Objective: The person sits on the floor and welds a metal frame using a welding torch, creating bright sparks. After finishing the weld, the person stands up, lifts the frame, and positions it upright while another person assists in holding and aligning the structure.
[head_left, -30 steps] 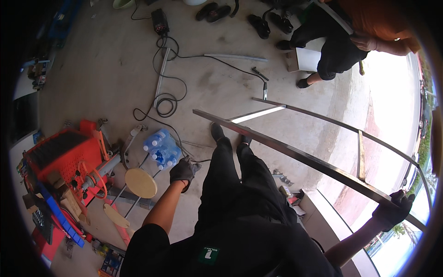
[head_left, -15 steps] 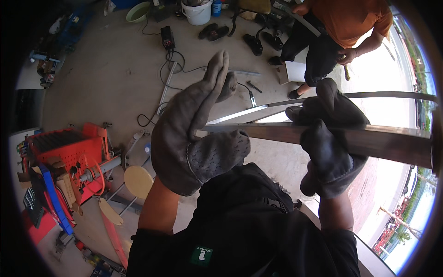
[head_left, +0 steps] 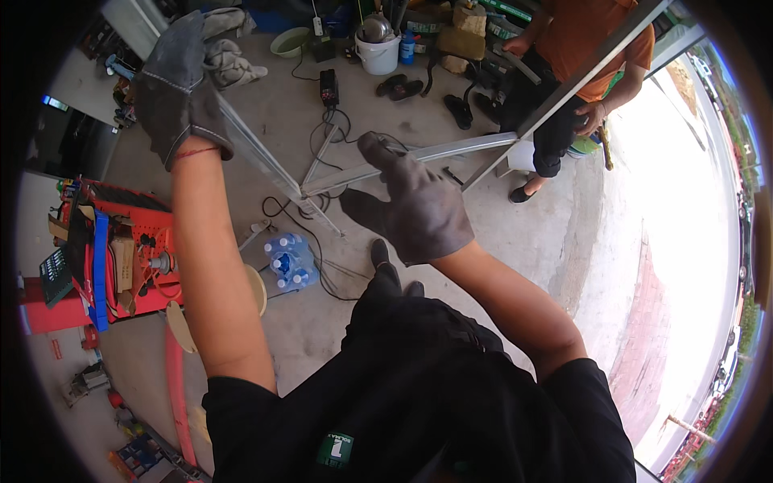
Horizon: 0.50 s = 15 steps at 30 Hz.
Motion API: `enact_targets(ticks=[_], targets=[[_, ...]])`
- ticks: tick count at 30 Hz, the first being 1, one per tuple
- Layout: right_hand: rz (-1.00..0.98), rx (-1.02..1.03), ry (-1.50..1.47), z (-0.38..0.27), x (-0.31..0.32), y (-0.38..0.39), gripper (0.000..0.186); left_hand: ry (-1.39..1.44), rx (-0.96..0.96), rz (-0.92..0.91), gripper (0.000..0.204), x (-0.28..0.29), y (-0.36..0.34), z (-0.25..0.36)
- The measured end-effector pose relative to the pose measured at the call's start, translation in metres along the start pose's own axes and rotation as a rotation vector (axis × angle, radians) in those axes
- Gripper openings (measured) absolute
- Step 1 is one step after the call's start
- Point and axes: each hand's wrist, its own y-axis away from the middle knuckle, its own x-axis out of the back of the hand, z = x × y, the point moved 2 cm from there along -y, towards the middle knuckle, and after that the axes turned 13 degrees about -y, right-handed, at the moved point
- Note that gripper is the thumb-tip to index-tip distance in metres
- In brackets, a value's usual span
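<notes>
A silver metal frame (head_left: 346, 175) of straight bars stands in front of me, its crossbar joining a left bar (head_left: 262, 153) and a right bar (head_left: 580, 76). At the upper left, my left hand (head_left: 179, 84), in a dark grey glove, covers part of the left bar and appears wrapped around it. Its fingers are largely hidden; lumpy pale grey shapes (head_left: 233, 64) beside it could be fingertips or cloth. My right hand (head_left: 423, 209), gloved alike, hovers by the crossbar with thumb and forefinger spread apart. Nothing shows in its grasp.
A person in an orange shirt (head_left: 592, 48) is beyond the right bar. Wrapped water bottles (head_left: 291, 262) and a round stool top (head_left: 256, 290) are low left, beside a red tool cart (head_left: 129, 266). Black cables (head_left: 322, 266) cross the floor. A white bucket (head_left: 377, 56) stands farther off.
The metal bars now stand farther from me, where one ran sideways close by. My left hand has gone up and left; my right hand has left the bar it held and moved left.
</notes>
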Motion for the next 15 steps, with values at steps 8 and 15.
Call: enact_targets(ticks=[8, 15], targets=[[0.516, 0.118, -0.217, 0.127, 0.246, -0.002, 0.043, -0.001, 0.090, 0.038, 0.043, 0.080, 0.004, -0.028], [0.504, 0.174, 0.126, 0.111, 0.261, -0.119, 0.041, -0.002, 0.150, 0.041, 0.043, 0.096, 0.003, -0.050]])
